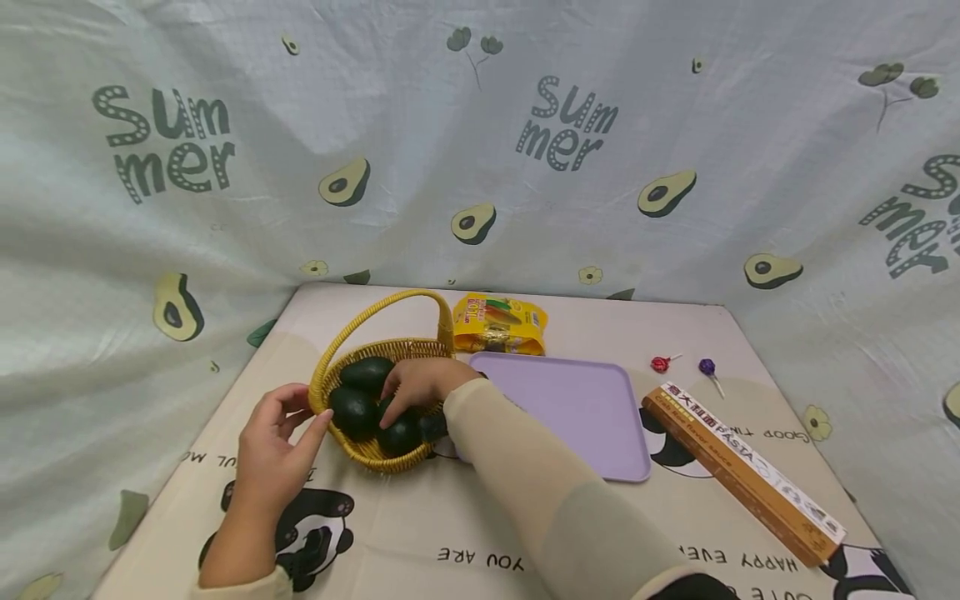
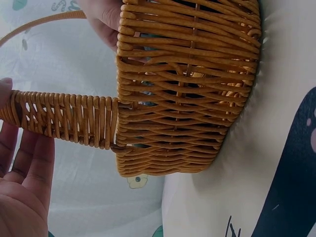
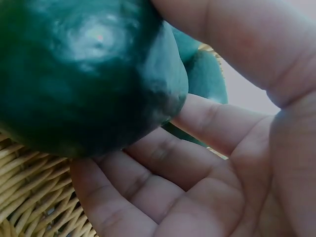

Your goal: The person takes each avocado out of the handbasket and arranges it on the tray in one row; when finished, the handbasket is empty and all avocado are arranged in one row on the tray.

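A woven wicker basket [image 1: 386,465] holds several shiny dark green avocados [image 1: 354,412]. At the basket's left side my left hand [image 1: 273,454] holds the lower part of the handle [image 2: 69,118], with the thumb on one face and fingers behind it. My right hand [image 1: 423,382] reaches into the basket from the right. Its thumb and fingers are around one avocado [image 3: 94,84] near the front right of the basket. Other avocados lie behind that one in the right wrist view.
A lilac tray [image 1: 600,417] lies right of the basket, partly under my right forearm. Behind it is a yellow snack bag [image 1: 498,325]. Farther right are a red lollipop [image 1: 660,364], a purple lollipop [image 1: 707,367] and a long pasta box [image 1: 742,471].
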Demonstrator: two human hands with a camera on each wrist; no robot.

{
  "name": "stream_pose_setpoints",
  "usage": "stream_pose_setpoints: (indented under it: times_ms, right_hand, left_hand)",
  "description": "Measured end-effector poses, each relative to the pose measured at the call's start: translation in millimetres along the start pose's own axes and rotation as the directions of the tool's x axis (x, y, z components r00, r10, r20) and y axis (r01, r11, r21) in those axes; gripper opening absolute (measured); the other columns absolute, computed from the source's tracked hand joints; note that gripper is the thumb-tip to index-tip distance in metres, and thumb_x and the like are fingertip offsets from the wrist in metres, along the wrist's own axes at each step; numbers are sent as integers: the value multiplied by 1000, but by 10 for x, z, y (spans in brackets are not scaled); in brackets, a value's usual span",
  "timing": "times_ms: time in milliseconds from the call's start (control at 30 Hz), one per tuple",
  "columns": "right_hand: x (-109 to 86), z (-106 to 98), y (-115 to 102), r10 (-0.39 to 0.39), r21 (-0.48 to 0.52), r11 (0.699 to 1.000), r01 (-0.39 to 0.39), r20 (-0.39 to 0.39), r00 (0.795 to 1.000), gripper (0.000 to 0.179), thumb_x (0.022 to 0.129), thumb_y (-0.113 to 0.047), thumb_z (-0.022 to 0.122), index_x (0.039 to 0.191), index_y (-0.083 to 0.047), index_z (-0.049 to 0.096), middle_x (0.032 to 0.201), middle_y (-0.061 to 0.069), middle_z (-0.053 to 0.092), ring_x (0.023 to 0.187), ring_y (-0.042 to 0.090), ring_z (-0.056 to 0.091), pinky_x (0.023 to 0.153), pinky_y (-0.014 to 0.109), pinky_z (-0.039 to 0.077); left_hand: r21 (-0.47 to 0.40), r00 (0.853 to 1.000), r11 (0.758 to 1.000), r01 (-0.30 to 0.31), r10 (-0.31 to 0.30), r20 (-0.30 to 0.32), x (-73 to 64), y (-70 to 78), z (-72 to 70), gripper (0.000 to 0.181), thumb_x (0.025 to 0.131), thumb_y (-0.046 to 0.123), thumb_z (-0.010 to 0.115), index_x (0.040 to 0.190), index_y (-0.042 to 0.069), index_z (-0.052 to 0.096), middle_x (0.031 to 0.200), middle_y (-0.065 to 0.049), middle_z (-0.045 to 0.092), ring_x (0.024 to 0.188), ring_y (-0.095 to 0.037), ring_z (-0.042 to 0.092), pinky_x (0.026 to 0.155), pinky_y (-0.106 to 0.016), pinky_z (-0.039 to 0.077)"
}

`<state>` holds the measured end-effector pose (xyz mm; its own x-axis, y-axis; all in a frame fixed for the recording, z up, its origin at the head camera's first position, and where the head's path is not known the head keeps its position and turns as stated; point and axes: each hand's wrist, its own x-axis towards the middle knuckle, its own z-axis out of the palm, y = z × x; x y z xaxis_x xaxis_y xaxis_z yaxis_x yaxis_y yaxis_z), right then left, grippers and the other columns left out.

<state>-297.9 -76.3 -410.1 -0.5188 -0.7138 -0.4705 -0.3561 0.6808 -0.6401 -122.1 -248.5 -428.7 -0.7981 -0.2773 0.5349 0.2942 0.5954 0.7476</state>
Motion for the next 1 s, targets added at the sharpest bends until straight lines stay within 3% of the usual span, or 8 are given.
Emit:
stream_pose_setpoints:
  times_ms: [267,633,800,1000]
  right_hand:
    - [6,24,33,9,56,998,-11,21,1000,44,78,-36,90,115,-23,69,126,-4,59,111,13,57,97,34,58]
    - [-14,5,63,-75,13,997,75,-37,997,46,80,-35,89,119,-29,65,129,-6,57,114,11,54,96,28,56]
    - [-24,-25,83,-99,-13,995,98,-104,990,55,78,-38,90,125,-26,64,136,-5,56,120,11,51,105,30,52]
    - [-103,-58,100,-157,-43,987,152,-152,976,49,83,-38,86,127,-32,66,147,-4,53,132,13,48,116,37,44]
  left_hand:
    - [4,1000,1000,-1,1,5,3,-7,6,46,86,-8,77,126,-5,55,115,-12,61,108,4,55,96,-2,45]
    - [48,1000,998,31,-31,-1,-8,-16,28,48,86,-8,77,128,-3,55,117,-12,60,109,6,54,97,-1,45]
    - [55,999,998,34,-34,-2,-14,-28,25,48,86,-8,77,128,-3,55,117,-12,61,109,7,54,96,-1,45]
    - [53,999,998,31,-31,-6,-10,-24,23,48,85,-8,77,128,-3,56,117,-11,61,109,5,55,96,-1,45]
